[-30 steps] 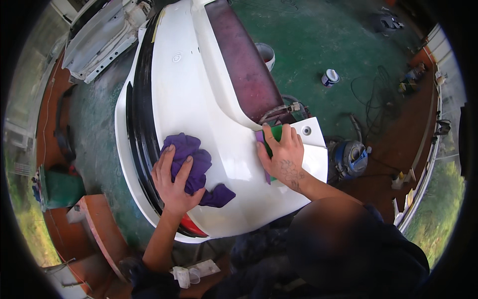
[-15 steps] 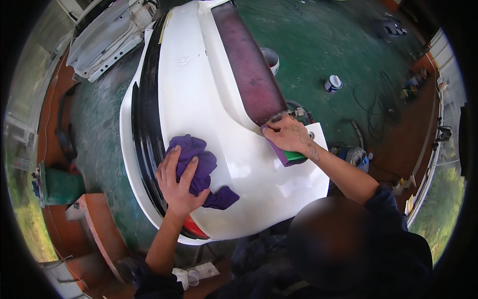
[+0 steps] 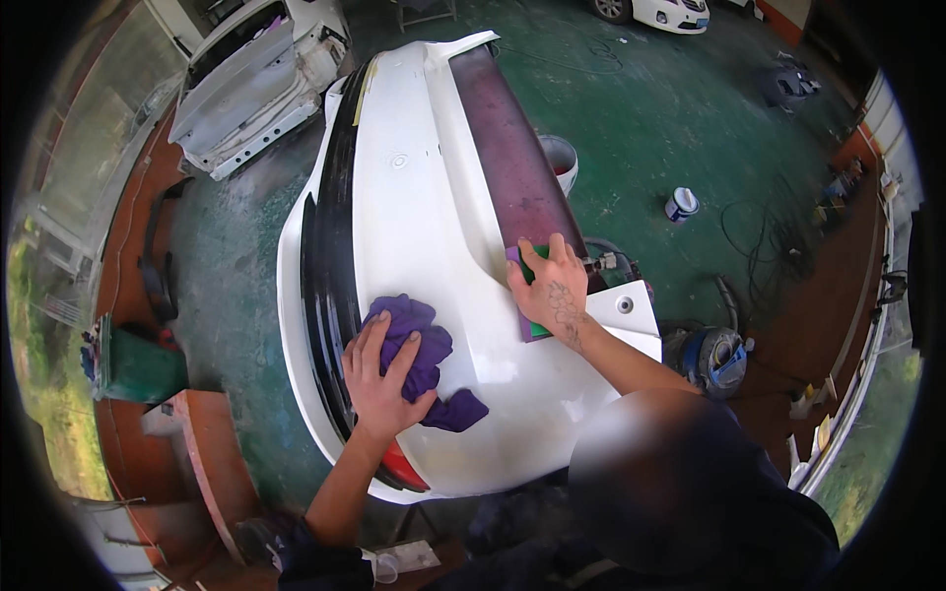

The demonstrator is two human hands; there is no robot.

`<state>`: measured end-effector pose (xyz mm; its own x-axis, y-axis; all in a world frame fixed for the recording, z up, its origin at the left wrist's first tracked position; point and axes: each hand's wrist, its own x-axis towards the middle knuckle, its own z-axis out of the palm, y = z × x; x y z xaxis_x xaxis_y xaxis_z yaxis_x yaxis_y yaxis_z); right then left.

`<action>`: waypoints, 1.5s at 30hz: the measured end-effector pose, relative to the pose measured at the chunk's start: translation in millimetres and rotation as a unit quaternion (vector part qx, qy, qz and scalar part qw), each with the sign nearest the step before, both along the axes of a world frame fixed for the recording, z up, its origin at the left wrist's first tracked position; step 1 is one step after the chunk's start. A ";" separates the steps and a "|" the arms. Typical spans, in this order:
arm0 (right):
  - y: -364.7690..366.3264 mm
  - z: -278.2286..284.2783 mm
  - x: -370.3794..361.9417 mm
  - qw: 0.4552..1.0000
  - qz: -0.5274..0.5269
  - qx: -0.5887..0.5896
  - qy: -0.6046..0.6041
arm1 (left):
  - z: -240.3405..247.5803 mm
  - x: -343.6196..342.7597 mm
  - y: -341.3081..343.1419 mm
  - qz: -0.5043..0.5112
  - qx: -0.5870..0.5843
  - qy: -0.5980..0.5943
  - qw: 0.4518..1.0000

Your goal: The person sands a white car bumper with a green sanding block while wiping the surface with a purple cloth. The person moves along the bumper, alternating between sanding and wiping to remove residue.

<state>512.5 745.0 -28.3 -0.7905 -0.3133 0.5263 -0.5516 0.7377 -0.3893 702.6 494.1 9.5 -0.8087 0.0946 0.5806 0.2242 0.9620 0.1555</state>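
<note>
A white car bumper (image 3: pixel 424 207) with a black edge and a dull purple-brown strip lies in front of me. My left hand (image 3: pixel 379 379) presses a crumpled purple cloth (image 3: pixel 429 360) against its near white surface. My right hand (image 3: pixel 552 291) lies flat on a green and purple sanding pad (image 3: pixel 529 291) at the near end of the purple-brown strip (image 3: pixel 507 148).
A white bucket (image 3: pixel 560 158) and a small can (image 3: pixel 680 205) stand on the green floor to the right. A blue machine with hoses (image 3: pixel 714 357) sits at the bumper's right end. Another white car panel (image 3: pixel 251 94) lies at the upper left; orange stands (image 3: pixel 197 443) are at lower left.
My right hand has slid the sanding pad up the bumper, from the near right corner onto the end of the purple-brown strip. The left hand stays on the purple cloth.
</note>
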 end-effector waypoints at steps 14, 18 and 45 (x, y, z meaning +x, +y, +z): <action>-13.9 19.6 76.7 0.991 0.080 -0.092 -0.050 | 15.2 -4.4 1.6 -0.019 -0.030 -0.011 0.999; 2.2 6.7 151.4 0.989 0.131 -0.051 -0.042 | 25.4 -20.5 -15.0 -0.008 -0.086 -0.087 0.992; -16.2 40.4 139.8 0.992 0.126 0.026 -0.007 | 6.8 29.2 -13.0 -0.121 -0.028 -0.043 0.991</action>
